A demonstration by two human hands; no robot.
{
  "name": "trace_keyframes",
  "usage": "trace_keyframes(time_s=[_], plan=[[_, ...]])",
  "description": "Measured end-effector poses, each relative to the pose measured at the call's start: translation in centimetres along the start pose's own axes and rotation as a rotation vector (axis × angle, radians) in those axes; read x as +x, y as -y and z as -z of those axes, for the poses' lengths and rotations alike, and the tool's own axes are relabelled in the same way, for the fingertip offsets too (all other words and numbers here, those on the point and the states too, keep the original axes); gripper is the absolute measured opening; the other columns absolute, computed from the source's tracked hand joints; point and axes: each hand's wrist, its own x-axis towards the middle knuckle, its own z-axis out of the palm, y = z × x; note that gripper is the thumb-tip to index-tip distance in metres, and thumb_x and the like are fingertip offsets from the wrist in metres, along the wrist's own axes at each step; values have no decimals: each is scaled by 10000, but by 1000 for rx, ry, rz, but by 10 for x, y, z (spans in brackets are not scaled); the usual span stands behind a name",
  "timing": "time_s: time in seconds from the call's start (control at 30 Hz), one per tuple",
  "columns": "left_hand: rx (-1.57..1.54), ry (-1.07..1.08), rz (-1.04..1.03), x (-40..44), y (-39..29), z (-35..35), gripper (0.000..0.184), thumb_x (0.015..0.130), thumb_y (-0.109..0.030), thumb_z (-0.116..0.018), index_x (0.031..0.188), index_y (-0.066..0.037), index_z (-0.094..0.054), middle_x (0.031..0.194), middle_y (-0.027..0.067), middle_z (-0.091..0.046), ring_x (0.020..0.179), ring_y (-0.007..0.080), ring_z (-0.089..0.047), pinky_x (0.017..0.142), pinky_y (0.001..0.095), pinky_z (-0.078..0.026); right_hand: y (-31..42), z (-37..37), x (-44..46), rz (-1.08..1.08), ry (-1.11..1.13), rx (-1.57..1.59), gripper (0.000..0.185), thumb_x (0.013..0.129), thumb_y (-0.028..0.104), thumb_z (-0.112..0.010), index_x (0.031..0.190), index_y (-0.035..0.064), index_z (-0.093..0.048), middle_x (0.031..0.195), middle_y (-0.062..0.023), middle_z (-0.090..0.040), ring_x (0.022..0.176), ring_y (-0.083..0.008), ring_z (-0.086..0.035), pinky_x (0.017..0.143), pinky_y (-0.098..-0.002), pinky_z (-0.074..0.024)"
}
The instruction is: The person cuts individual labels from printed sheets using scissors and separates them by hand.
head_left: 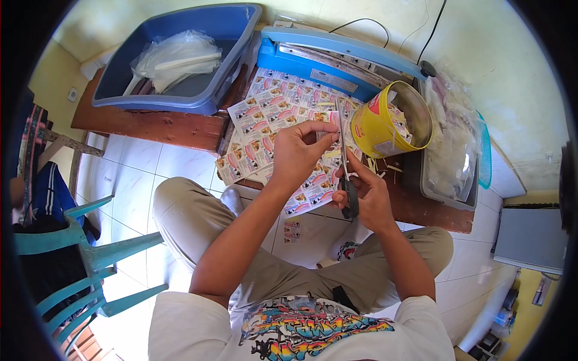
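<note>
My left hand [301, 153] pinches the edge of a printed label sheet [310, 192], thumb and forefinger together near its top. In my right hand [368, 195] is a pair of scissors with black handles [350, 201]; its long blades point up beside the sheet's right edge, close to my left fingertips. More printed sheets [256, 114] lie spread on the wooden bench under my hands. Just right of the blades stands a yellow bucket [376, 126], tilted, with cut labels inside.
Behind the sheets is a blue sealer [319, 72]. A blue tub [211, 102] with plastic bags [180, 60] stands at the back left. A grey tray [448, 195] of clear bags sits at the right. A green chair [96, 253] is at the left.
</note>
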Motion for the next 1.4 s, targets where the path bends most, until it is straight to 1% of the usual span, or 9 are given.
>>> trace_keyframes(time_s=[0.4,0.57,0.77,1.0,1.07,1.1,1.3,1.37,1.4], plan=[[-6,16,9,1,0,0,198,914,-58,-784,1090,30,-766,961,95,-785,858,108,-736,783,246,-600,3,-1,2,-9,-3,29,963,793,46,-897,1601,63,-373,1246,-94,-576,932,-101,-607,680,-238,-605],[11,-7,-20,0,0,-1,176,912,-46,-773,1075,19,-777,865,85,-781,782,77,-705,710,234,-570,2,-1,2,-30,-10,26,965,793,38,-896,1603,67,-372,1241,-88,-576,919,-98,-604,662,-230,-594],[-8,-12,-19,-1,-1,-1,169,911,-46,-773,1068,18,-779,852,73,-778,769,65,-692,696,227,-559,2,-1,1,-24,-10,-7,966,788,20,-895,1603,75,-378,1234,-82,-576,890,-90,-589,649,-225,-583],[31,12,21,0,3,2,195,901,-54,-798,1080,20,-770,934,80,-779,838,83,-711,745,232,-569,0,0,2,-16,-15,-14,948,794,18,-888,1598,79,-389,1214,-85,-586,864,-91,-600,633,-226,-582],[4,-24,-78,1,9,0,130,909,-42,-771,1028,11,-774,785,27,-743,689,36,-624,615,219,-497,0,1,3,-7,-27,-5,928,810,43,-883,1596,77,-393,1219,-86,-588,882,-100,-625,631,-231,-590],[5,-22,-79,1,10,0,130,909,-42,-771,1028,11,-774,785,27,-743,689,36,-624,615,219,-497,1,2,3,-5,-28,-4,928,810,43,-883,1596,77,-393,1219,-86,-588,882,-100,-625,631,-231,-590],[-65,-6,-77,2,10,1,198,912,2,-748,1106,6,-714,887,34,-743,760,46,-640,657,220,-512,0,3,7,-5,-82,-49,897,822,138,-895,1580,63,-424,1212,-98,-612,881,-110,-656,641,-252,-589],[-132,-24,-86,1,7,-1,282,917,26,-728,1191,-1,-669,981,59,-742,841,67,-665,724,228,-535,-7,8,12,95,-84,-347,881,807,228,-915,1549,49,-477,1194,-138,-636,841,-128,-676,668,-309,-585],[-131,-21,-87,1,7,-1,282,917,26,-728,1191,-1,-669,981,59,-742,841,67,-665,724,228,-535,-4,7,13,96,-87,-346,881,807,228,-915,1549,49,-477,1194,-138,-636,841,-128,-676,668,-309,-585]])
